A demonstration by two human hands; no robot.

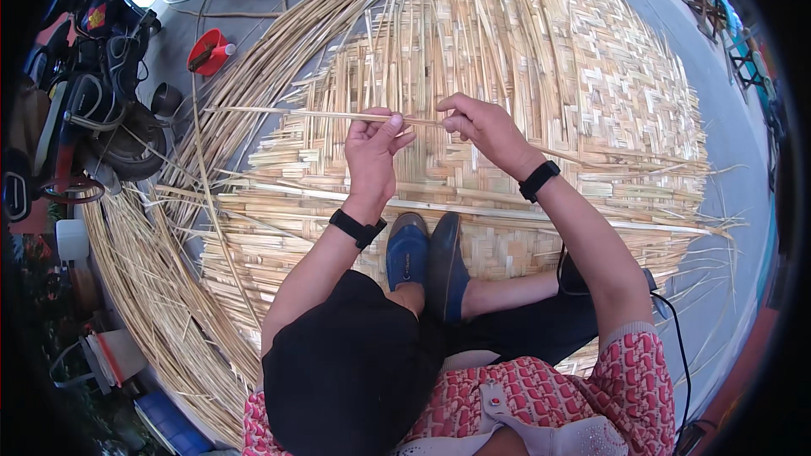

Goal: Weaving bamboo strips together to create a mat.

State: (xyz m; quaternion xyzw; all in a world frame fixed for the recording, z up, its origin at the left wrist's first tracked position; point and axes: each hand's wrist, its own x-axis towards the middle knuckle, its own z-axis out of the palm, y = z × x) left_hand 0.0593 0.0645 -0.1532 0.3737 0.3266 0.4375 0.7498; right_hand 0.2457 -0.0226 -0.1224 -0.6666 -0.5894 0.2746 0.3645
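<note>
Straw-coloured and slender: saw a plant strip [296,111] stretched level above the woven mat [642,118], out in front of the body. Had it pinched between thumb and fingers of the left hand [372,148], with a long free end reaching off leftward. Held the right hand [490,131] at the strip's other end, thumb and forefinger close to it; could not tell whether pressed on it or merely beside it.

Judged the weaving well along. Found a close, crossed pattern made up over the mat's right side and around the middle. Found loose lengths [507,34] lying over the upper part and ragged ends jutting from the left edge, so reckoned those as remaining to be dealt with. Took the pinched strip for not yet woven in. Could not judge the part hidden beneath the legs.

Rested both blue shoes [408,253] on the mat; wore black wristbands [538,180] and a red patterned shirt [541,397]. Noted bundled stalks [127,245] curving along the left, then a red container [218,40] and a dark vehicle [89,93] beyond.

Could read no writing anywhere; made out only a small red-and-yellow emblem [96,17] by the vehicle.
</note>
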